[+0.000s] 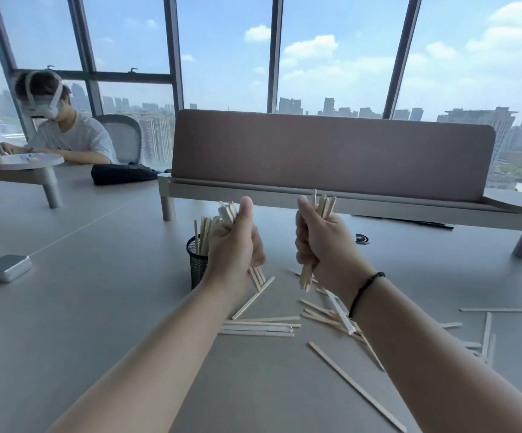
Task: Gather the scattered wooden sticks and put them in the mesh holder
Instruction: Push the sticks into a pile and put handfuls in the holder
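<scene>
Both my hands are raised above the grey table, each closed around a bundle of wooden sticks. My left hand (234, 245) grips its bundle (228, 210) upright, just right of and partly in front of the black mesh holder (196, 264), which has several sticks (205, 232) standing in it. My right hand (322, 242) holds a smaller bundle (323, 203), its lower ends poking out below the fist. Several loose sticks (259, 326) lie scattered on the table beneath and to the right of my arms.
A long brown desk divider (331, 154) on a raised shelf stands behind the holder. A small metal tin (6, 268) lies at the left. A person wearing a headset (66, 126) sits at the far left, with a black bag (122, 174) beside them.
</scene>
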A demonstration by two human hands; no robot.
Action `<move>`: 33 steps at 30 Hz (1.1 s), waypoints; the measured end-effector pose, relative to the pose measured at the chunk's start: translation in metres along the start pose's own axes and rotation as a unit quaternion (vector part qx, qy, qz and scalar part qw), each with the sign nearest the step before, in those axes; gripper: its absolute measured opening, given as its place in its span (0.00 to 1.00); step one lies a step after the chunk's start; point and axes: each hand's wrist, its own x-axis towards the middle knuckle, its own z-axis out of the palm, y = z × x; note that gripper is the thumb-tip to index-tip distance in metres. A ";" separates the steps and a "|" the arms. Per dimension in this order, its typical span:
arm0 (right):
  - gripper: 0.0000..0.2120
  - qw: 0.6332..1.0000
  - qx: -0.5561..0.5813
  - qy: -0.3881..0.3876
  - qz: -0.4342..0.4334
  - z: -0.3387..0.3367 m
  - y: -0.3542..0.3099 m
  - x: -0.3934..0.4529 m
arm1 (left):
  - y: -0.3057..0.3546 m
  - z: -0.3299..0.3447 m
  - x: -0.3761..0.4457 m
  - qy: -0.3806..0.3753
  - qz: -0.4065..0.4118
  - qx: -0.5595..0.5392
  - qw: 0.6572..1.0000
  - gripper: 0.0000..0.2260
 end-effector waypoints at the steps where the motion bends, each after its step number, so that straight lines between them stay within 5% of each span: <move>1: 0.25 1.000 -0.012 -0.007 0.013 0.006 -0.001 0.003 | 0.008 -0.006 0.008 0.012 0.009 0.002 1.000 0.29; 6: 0.36 0.989 0.061 -0.105 0.083 0.046 -0.011 0.017 | 0.048 -0.035 0.042 0.036 0.041 0.014 0.998 0.31; 11: 0.30 0.980 0.130 -0.128 0.076 0.093 -0.017 0.042 | 0.067 -0.048 0.065 0.063 0.023 0.008 0.998 0.33; 22: 0.21 0.992 0.107 -0.057 0.033 0.124 0.007 0.067 | 0.034 -0.071 0.080 0.071 -0.044 0.059 0.995 0.36; 28: 0.15 0.996 0.085 -0.015 0.039 0.130 0.009 0.070 | 0.034 -0.079 0.084 0.078 0.099 0.171 0.977 0.14; 33: 0.10 1.000 0.013 -0.011 -0.001 0.134 0.016 0.070 | 0.014 -0.090 0.081 0.052 0.198 0.399 0.894 0.10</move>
